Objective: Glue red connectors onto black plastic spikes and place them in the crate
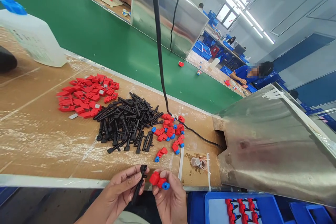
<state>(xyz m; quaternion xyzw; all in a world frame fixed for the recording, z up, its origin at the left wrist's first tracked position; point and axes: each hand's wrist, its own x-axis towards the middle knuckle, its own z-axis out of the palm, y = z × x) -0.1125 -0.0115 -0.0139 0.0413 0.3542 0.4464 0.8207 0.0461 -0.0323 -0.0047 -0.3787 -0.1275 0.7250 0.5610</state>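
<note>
Near the bench's front edge, my left hand (123, 189) grips a black plastic gun-shaped part (139, 183) between thumb and fingers. Close beside it on the right, my right hand (170, 190) pinches a red plastic piece with a blue end (159, 181); the two parts are apart. Ahead lies a heap of similar black parts (128, 119). Several red-and-blue pieces (168, 129) are scattered to its right, one of them nearer my hands. A pile of plain red parts (86, 94) sits to the left of the black heap.
A white bottle with a blue top (34, 38) stands at left. Small clear cups (198, 162) sit on cardboard at right, before a metal panel (267, 143). A black cable (159, 42) hangs across. Below right, a blue tray (270, 213) holds assembled pieces. Beyond the green belt (105, 42), people work.
</note>
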